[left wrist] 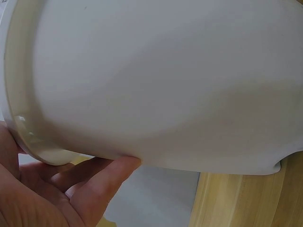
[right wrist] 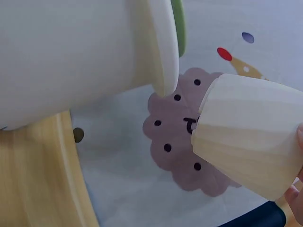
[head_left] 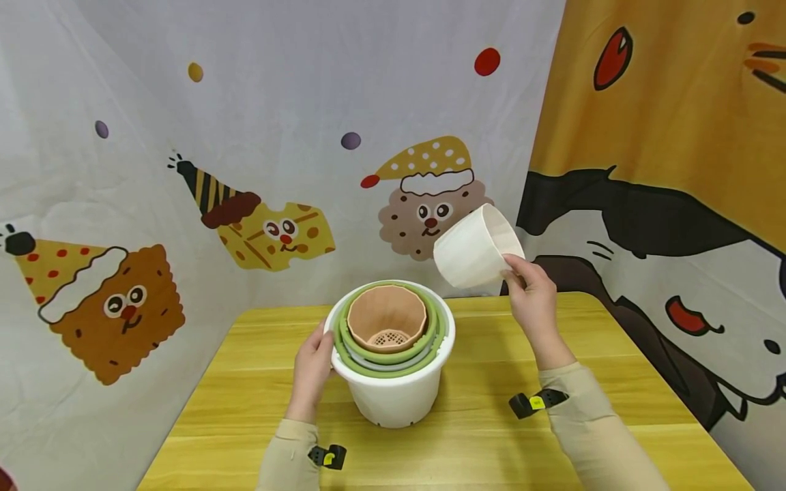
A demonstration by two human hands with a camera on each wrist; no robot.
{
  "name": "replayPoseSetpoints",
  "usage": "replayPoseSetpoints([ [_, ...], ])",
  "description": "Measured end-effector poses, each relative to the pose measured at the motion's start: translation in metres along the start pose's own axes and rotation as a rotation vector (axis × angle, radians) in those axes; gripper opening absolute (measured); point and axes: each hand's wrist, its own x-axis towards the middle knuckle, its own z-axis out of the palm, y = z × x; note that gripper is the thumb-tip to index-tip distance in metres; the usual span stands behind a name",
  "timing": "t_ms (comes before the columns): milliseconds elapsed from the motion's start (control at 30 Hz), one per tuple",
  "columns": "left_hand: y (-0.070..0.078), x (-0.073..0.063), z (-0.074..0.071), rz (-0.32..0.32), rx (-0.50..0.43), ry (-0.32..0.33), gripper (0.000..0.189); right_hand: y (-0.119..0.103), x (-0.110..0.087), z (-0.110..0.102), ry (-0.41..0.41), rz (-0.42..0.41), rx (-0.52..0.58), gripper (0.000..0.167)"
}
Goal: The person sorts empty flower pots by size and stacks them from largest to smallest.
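Observation:
A large white flowerpot (head_left: 393, 399) stands upright on the table, with green and grey pots nested inside it. Innermost sits a terracotta-coloured pot (head_left: 387, 314) with a perforated bottom. My left hand (head_left: 312, 368) grips the big pot's rim at its left side; in the left wrist view its fingers (left wrist: 102, 189) lie against the outer wall under the rim. To the right, my right hand (head_left: 533, 296) pinches the rim of a small cream-white pot (head_left: 469, 252), raised and tilted, its mouth toward the upper right. The right wrist view shows this small pot (right wrist: 251, 132) apart from the big one.
The wooden table (head_left: 479, 436) reaches back to a pale cloth backdrop (head_left: 295, 88) printed with cartoon food figures. At the right hangs an orange, white and dark printed cloth (head_left: 675, 136). Black straps with small devices (head_left: 531, 404) sit on both wrists.

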Motion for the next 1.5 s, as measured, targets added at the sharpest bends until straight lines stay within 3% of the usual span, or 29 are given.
replayPoseSetpoints([
  [433, -0.002, 0.0, -0.002, -0.018, 0.011, 0.001, 0.048, -0.023, -0.002, -0.002, -0.026, -0.028, 0.07, 0.025],
  [833, -0.002, 0.0, -0.001, -0.011, 0.013, 0.0, 0.047, -0.046, -0.005, 0.005, -0.059, -0.219, 0.181, 0.025],
  [1233, -0.001, 0.001, -0.001, -0.014, 0.015, 0.009, 0.047, -0.064, -0.009, 0.016, -0.079, -0.35, 0.243, 0.029],
  [1500, -0.002, 0.003, -0.002, -0.018, 0.006, 0.012, 0.046, -0.073, -0.011, 0.022, -0.109, -0.392, 0.264, 0.029],
])
